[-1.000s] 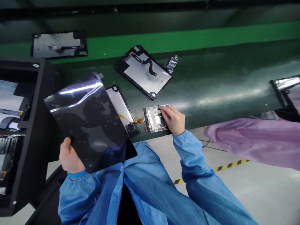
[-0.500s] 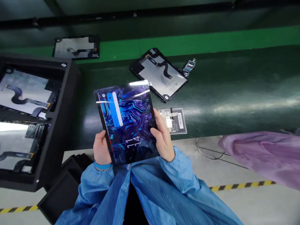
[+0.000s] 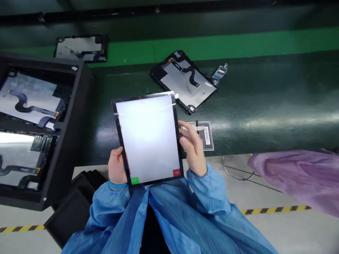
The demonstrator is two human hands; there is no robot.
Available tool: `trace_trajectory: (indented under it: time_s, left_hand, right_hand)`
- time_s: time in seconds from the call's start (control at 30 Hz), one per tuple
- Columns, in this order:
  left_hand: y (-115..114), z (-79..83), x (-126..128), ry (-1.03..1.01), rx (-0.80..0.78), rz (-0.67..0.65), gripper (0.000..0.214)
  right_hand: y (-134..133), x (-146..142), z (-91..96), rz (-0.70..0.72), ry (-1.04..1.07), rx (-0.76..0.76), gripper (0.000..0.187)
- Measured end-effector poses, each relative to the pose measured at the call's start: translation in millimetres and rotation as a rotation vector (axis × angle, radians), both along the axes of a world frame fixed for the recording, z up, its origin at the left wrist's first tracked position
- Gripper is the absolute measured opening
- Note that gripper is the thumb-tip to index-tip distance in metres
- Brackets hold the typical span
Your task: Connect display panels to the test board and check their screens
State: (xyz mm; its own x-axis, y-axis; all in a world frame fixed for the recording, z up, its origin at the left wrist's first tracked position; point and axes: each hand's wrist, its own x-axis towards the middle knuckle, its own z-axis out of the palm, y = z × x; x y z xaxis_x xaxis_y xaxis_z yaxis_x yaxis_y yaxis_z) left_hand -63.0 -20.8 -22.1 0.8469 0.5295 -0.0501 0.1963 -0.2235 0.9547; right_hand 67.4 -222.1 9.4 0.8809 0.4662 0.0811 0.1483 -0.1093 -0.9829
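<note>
A tablet (image 3: 150, 141) is tilted up in front of my blue smock, its screen bright white with a green box and a red box at the lower corners. My left hand (image 3: 118, 167) grips its left edge, thumb at the front rim and the other fingers hidden behind. At the right edge is my right hand (image 3: 194, 148), its fingers loosely bent and apart, with the thumb off the glass. Whether those fingertips touch the tablet, I cannot tell. Beyond it on the dark green bench lies a display panel (image 3: 185, 81) with a black ribbon cable, face down beside a shiny metal piece (image 3: 219, 74).
A black divided tray (image 3: 79, 106) at left holds display panels. Another display panel (image 3: 79, 49) lies on the green strip at the back. A printed card (image 3: 208, 135) is partly behind my right hand. Black bins (image 3: 71, 215) stand below; a pink sleeve (image 3: 293, 176) reaches in from the right.
The screen has switched from a blue-purple wallpaper with clock digits to plain white with coloured boxes. My right hand has loosened and shifted right, its thumb leaving the glass.
</note>
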Motion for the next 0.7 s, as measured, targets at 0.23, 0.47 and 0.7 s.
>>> trace_trajectory:
  time_s: [0.23, 0.47, 0.7]
  left_hand:
    - [-15.3, 24.5, 3.7, -0.066, -0.121, 0.153, 0.021]
    - [-26.9, 24.4, 3.7, 0.023, -0.612, 0.084, 0.026]
    - [-29.6, 28.5, -0.7, -0.099, -0.87, 0.24, 0.017]
  right_hand:
    - [-8.2, 63.9, 36.7, -0.089, -0.508, -0.404, 0.025]
    - [-5.8, 27.6, 75.2, 0.367, -0.948, -0.331, 0.018]
    - [-21.0, 13.1, 77.5, 0.531, -0.684, 0.179, 0.016]
